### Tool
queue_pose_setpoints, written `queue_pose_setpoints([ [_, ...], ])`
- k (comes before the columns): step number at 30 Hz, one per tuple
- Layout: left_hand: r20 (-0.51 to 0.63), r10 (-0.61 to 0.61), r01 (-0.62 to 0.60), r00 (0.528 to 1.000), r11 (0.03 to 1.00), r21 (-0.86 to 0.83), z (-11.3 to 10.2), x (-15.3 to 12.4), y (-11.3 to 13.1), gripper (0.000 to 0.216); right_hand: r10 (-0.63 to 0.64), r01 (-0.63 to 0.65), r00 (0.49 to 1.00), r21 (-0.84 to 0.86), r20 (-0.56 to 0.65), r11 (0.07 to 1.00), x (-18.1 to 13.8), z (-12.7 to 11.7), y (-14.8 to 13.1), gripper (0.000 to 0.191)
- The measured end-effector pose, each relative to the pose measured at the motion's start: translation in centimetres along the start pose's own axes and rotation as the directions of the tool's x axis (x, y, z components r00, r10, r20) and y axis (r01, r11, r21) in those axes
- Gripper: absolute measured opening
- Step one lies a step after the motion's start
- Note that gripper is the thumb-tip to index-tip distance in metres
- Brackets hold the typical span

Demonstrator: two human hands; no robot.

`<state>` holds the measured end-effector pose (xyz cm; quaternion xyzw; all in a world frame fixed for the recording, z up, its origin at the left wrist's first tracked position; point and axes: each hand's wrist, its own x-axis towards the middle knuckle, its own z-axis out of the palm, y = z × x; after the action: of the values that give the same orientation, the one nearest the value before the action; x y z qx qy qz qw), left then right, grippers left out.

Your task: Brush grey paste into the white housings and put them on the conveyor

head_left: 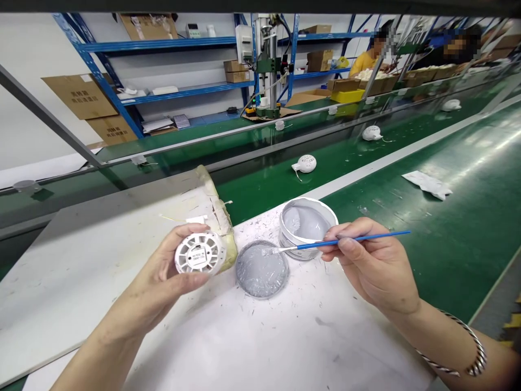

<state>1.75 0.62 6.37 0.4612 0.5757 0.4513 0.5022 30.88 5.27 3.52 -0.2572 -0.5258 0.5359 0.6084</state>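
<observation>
The white round slotted plastic housing [200,253] is up off the bench, over its far edge, with its slotted face turned toward you. Your left hand [171,277] has it by the rim: the fingers [195,279] are closed round the edge, thumb below and the others behind. It looks light and stiff, a thin moulded shell, so a soft pinch should carry it. The ribs between the slots look like the weak part. Keep your hold on the solid outer ring and not on the face, and squeeze no harder than you need, since smooth plastic can slip when smeared.

Your right hand [374,266] has the thin blue-handled brush [345,240] pinched like a pen near the ferrule, fingers [350,244] shut on the shaft. Its pale bristles hang over the shallow round lid [239,274] smeared with grey paste, which lies on the bench just right of the housing. The brush seems light and a little springy, so holding it low should steady the tip.

Touching the lid's far side stands a white round tub [308,200] of the same grey paste, beneath the brush shaft. Both sit on the scratched white bench [285,336] near its far edge. A taped pale block [215,206] lies behind the housing. Beyond runs the green conveyor belt [468,217], carrying more white housings [305,163].
</observation>
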Motion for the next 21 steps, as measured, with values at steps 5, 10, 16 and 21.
queue_pose_setpoints([
  [5,0.070,0.044,-0.037,0.997,0.994,-0.101,2.5,-1.5,-0.1,0.043,0.013,-0.013,0.999,0.014,0.033,1.000,-0.4,0.2,-0.1,0.002],
  [10,-0.057,0.162,-0.156,0.985,0.983,0.101,4.0,-2.4,-0.3,0.033,0.022,-0.023,0.999,0.022,0.050,1.000,-0.7,0.3,-0.2,0.003],
  [16,0.075,-0.009,0.016,0.997,0.996,-0.090,4.4,-2.4,-1.1,0.034,0.031,-0.035,0.994,0.040,0.100,0.999,-1.1,0.5,-0.1,0.004],
  [21,0.164,-0.158,0.200,0.974,0.939,-0.278,5.1,-2.6,-0.5,0.034,0.001,0.001,0.991,-0.011,0.130,1.000,-1.6,0.9,-0.2,0.003],
])
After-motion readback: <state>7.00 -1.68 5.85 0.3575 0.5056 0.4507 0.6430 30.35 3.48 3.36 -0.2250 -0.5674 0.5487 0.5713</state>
